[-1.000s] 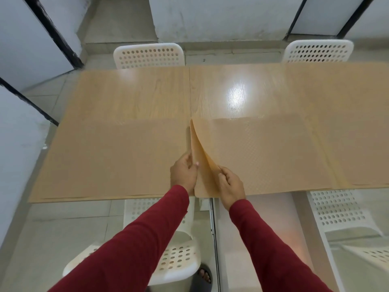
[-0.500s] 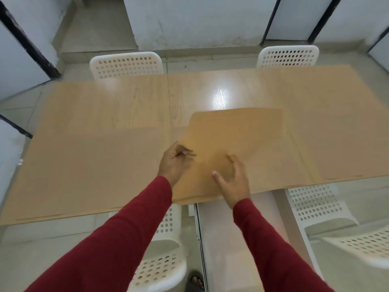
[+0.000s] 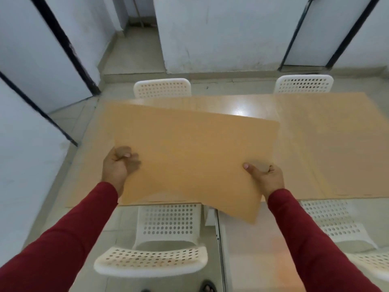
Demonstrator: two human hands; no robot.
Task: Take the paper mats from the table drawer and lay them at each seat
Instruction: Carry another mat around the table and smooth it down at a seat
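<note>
A large tan paper mat (image 3: 195, 157) hangs in the air above the near left part of the wooden table (image 3: 248, 104), tilted slightly. My left hand (image 3: 119, 167) grips its left edge and my right hand (image 3: 264, 175) grips its lower right edge, thumb on top. Another paper mat (image 3: 332, 148) lies flat on the table at the right. The raised mat hides most of the table's left half; a strip of paper shows at the near edge below it.
Two white perforated chairs stand at the far side, one (image 3: 162, 87) on the left and one (image 3: 304, 83) on the right. Two more are at the near side, one (image 3: 166, 234) below the mat and one (image 3: 336, 222) at the right. White walls with black-framed panels surround the space.
The mat has been lifted off the table and carried up and to the left. My hands have spread apart to its two sides. The camera has tilted up and pulled back.
</note>
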